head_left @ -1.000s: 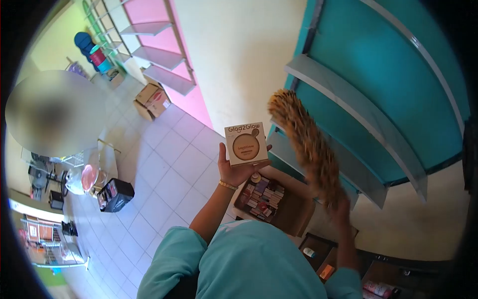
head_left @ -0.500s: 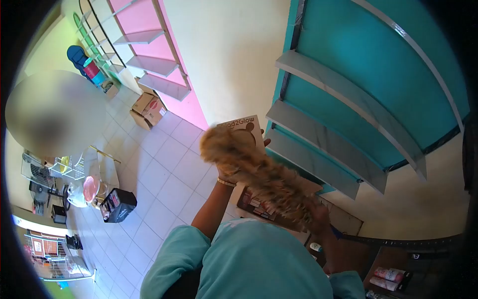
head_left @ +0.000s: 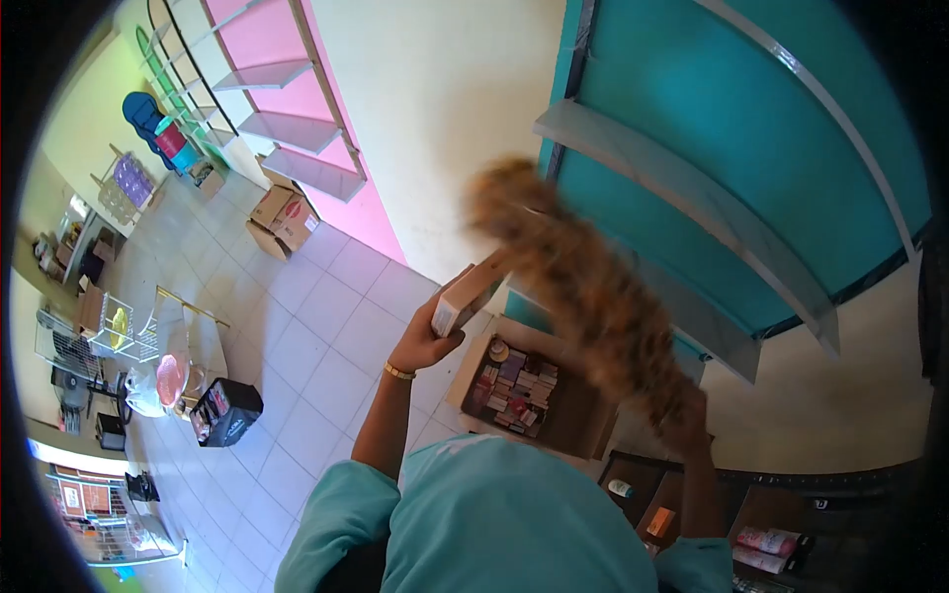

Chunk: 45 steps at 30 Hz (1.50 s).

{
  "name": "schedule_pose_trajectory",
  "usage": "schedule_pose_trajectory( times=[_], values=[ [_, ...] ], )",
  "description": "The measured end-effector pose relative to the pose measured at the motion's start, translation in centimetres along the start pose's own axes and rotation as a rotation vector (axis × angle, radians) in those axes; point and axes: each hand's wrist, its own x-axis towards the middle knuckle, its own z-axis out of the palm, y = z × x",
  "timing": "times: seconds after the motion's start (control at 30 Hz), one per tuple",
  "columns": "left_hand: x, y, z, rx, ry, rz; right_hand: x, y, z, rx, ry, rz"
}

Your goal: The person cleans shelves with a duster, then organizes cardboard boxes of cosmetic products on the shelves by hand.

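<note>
Left of the wall shelves (head_left: pixel 682 188): the left hand (head_left: pixel 423 344) holds a slim product box (head_left: pixel 465 292), thumb and fingers closed about its lower end.
Box from the left grip: just beyond it, up and to the right in the view.
Box axis: tilted, seen nearly edge-on, slanting from the hand up and rightward so that its far end points at the duster.
Right hand (head_left: pixel 687 425): closed around the lower end of a feather duster (head_left: pixel 603 306); any handle is hidden.
Duster axis: a long diagonal from the right grip up and to the left, crossing in front of the wall shelves, its blurred tip above the box.
Box against duster: their outlines meet at the far end of the box; whether the feathers touch it cannot be told.
Nearer hand: the left lies closer to the duster's tip; the right has hold of the opposite end, well apart from the box.
Beneath the duster: an open carton (head_left: pixel 581 403) stands between the two hands in the view, small packages (head_left: pixel 514 390) heaped toward its left side.
</note>
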Motion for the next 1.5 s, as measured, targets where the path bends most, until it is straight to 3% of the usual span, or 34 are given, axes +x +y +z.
schedule_pose_trajectory(
  times=[0.03, 0.1, 0.13, 0.2, 0.23, 0.33, 0.37, 0.4, 0.43, 0.47, 0.53, 0.57, 0.63, 0.67, 0.7, 0.77, 0.87, 0.97, 1.0, 1.03, 1.07, 1.13, 1.2, 1.23, 1.27, 1.33, 1.4, 1.47, 1.5],
  values=[
    [-0.6, -0.3, 0.0, 0.017, 0.02, -0.069, -0.4, 0.0, 0.3, -0.035, -0.016, -0.095],
    [-1.3, -1.0, -0.5, 0.065, 0.036, -0.205, 0.4, 0.2, 0.4, -0.11, -0.012, 0.013],
    [-1.3, -1.2, -0.4, -0.224, 0.083, -0.164, 0.8, 0.3, 0.5, -0.149, -0.01, 0.066],
    [-1.0, -1.5, 1.0, -0.808, 0.191, -0.071, 1.3, 0.2, 0.9, 0.079, 0.108, 0.192],
    [-0.7, -1.3, 1.5, -0.919, 0.286, -0.147, 1.9, 0.1, 1.0, 0.19, 0.161, 0.243],
    [0.7, 2.0, 2.6, -1.227, 0.272, -0.117, -0.4, 1.6, 4.2, 0.109, 0.001, -0.026],
    [0.1, -0.6, 2.1, -1.315, 0.371, -0.108, -0.5, 1.3, 4.9, 0.046, -0.046, -0.101],
    [-0.3, -3.8, 2.4, -1.219, 0.507, -0.074, 0.5, -0.6, 5.0, -0.079, -0.093, -0.149],
    [-0.2, -4.0, 2.0, -1.448, 0.4, -0.033, 1.0, -1.6, 5.2, -0.205, -0.144, -0.194],
    [-0.1, -4.2, 1.5, -1.675, 0.288, 0.012, 1.0, -0.4, 5.9, -0.164, -0.053, -0.167],
    [0.9, -2.5, 2.4, -1.674, 0.16, 0.003, 1.3, 2.9, 7.6, -0.092, 0.124, -0.127],
    [1.7, 1.2, 3.7, -1.56, 0.424, -0.131, 1.6, 1.9, 7.2, 0.06, 0.087, 0.023],
    [2.1, 2.1, 4.5, -1.578, 0.262, -0.023, 2.3, -0.9, 6.4, 0.366, 0.027, 0.322],
    [1.9, 2.2, 4.7, -1.587, 0.184, 0.029, 1.6, 0.3, 7.1, 0.211, 0.051, 0.119],
    [1.4, 0.9, 4.4, -1.634, 0.249, -0.045, 0.1, 2.6, 8.5, 0.056, 0.072, -0.084],
    [1.5, 0.9, 4.5, -1.779, 0.254, 0.016, -0.2, 2.2, 8.8, -0.004, 0.078, -0.092],
    [2.6, 2.2, 5.7, -1.564, 0.044, 0.202, -0.8, 4.2, 9.8, -0.014, 0.134, 0.054],
    [3.1, 3.0, 5.8, -1.527, 0.134, 0.135, -1.0, 2.9, 9.9, 0.272, 0.219, 0.16],
    [3.1, 2.6, 5.6, -1.524, 0.167, 0.114, -0.8, 1.1, 9.4, 0.254, 0.179, 0.076],
    [2.8, 1.5, 5.2, -1.641, 0.324, 0.074, -0.4, -1.5, 8.8, 0.235, 0.139, -0.009],
    [4.0, 3.8, 6.1, -1.331, 0.199, 0.167, -0.2, -2.0, 8.8, 0.191, 0.117, -0.043],
    [2.9, 1.7, 4.9, -1.754, 0.307, 0.055, 0.0, -1.5, 8.4, 0.077, 0.088, -0.06],
    [3.2, 1.5, 5.2, -1.421, 0.068, 0.159, -0.7, 1.2, 8.0, 0.134, 0.075, 0.124],
    [3.3, 2.4, 6.0, -1.37, 0.185, 0.109, -1.5, 2.7, 8.1, 0.264, 0.07, 0.287],
    [3.3, 2.3, 5.9, -1.416, 0.164, 0.112, -1.5, 2.8, 8.2, 0.393, 0.059, 0.446],
    [3.6, 2.6, 5.8, -1.397, 0.156, 0.129, -1.0, -0.7, 7.3, 0.398, 0.031, 0.342],
    [4.8, 4.9, 7.4, -1.062, 0.438, 0.148, -0.8, -2.1, 7.4, 0.308, -0.003, 0.199],
    [4.5, 4.4, 7.4, -1.24, 0.495, 0.165, -1.3, -1.6, 8.9, 0.124, -0.038, 0.03],
    [3.3, 1.7, 6.1, -1.591, 0.407, 0.174, -1.2, -1.2, 9.2, 0.164, -0.016, 0.052]
  ],
)
